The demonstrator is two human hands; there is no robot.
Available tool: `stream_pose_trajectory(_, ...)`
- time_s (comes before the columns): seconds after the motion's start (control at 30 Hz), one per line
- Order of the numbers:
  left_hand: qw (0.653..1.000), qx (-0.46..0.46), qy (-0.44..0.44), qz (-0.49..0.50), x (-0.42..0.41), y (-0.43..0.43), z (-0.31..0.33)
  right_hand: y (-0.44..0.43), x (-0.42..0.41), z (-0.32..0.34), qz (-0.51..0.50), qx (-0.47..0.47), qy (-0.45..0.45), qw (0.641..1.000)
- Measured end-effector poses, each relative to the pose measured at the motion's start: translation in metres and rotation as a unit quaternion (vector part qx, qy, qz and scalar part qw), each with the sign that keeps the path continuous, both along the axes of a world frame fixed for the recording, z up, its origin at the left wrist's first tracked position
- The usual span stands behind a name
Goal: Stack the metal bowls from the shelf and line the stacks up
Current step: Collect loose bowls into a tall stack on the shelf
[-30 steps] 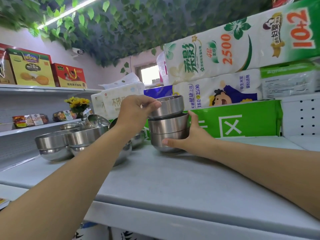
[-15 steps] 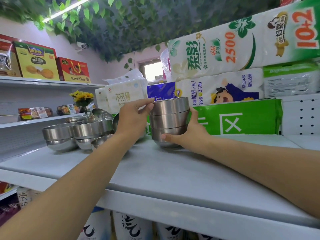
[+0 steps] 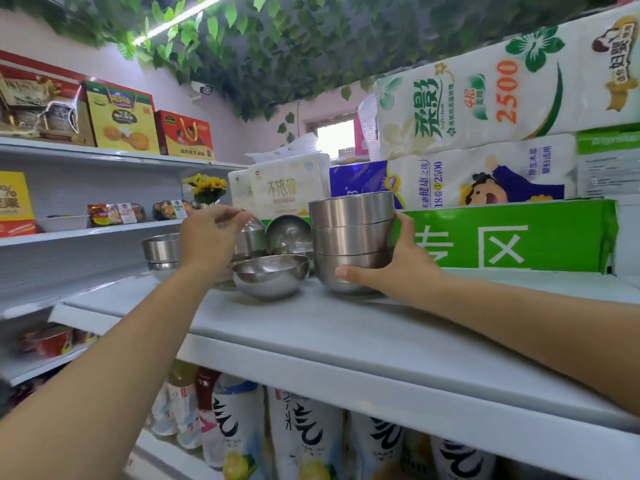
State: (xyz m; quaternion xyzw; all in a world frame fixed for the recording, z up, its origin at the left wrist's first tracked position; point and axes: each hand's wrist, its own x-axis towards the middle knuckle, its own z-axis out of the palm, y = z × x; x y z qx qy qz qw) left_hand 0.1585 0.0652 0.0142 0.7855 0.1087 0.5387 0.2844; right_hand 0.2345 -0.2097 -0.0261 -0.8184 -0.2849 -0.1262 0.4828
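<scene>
Shelf (image 3: pixel 363 334) carries everything here. On it, the right hand (image 3: pixel 398 268) wraps the base of a stack of three metal bowls (image 3: pixel 351 237), thumb in front, fingers behind. Just left sits a loose bowl (image 3: pixel 270 277), upright. The left hand (image 3: pixel 207 237) hovers beyond it, fingers spread and empty, over more bowls (image 3: pixel 161 249) near green packaging (image 3: pixel 512 235).

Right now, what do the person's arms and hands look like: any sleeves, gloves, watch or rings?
Both forearms are bare as far as the picture shows; no sleeve edge comes into view. The left hand and right hand wear no gloves, and no watch, bracelet or ring shows on either wrist or on the visible fingers. Nails look short and unpainted. The upper arms lie outside the picture.
</scene>
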Motion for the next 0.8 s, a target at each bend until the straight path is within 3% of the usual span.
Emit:
stream_pose_trajectory(0.13,0.988,0.041,0.106,0.108,0.008,0.023,-0.006,0.001,-0.002,-0.001,0.025,-0.006,-0.004,1.000)
stream_pose_trajectory(0.27,0.980,0.041,0.161,0.107,0.014,0.027,-0.010,0.000,-0.002,0.000,0.028,0.005,-0.001,1.000)
stream_pose_trajectory(0.6,0.993,-0.039,0.114,0.018,0.012,0.022,-0.009,0.001,0.003,-0.001,0.030,0.011,0.004,0.999)
stream_pose_trajectory(0.8,0.999,-0.026,0.001,-0.040,0.000,-0.009,0.013,0.001,0.004,-0.001,0.036,0.013,0.002,0.999)
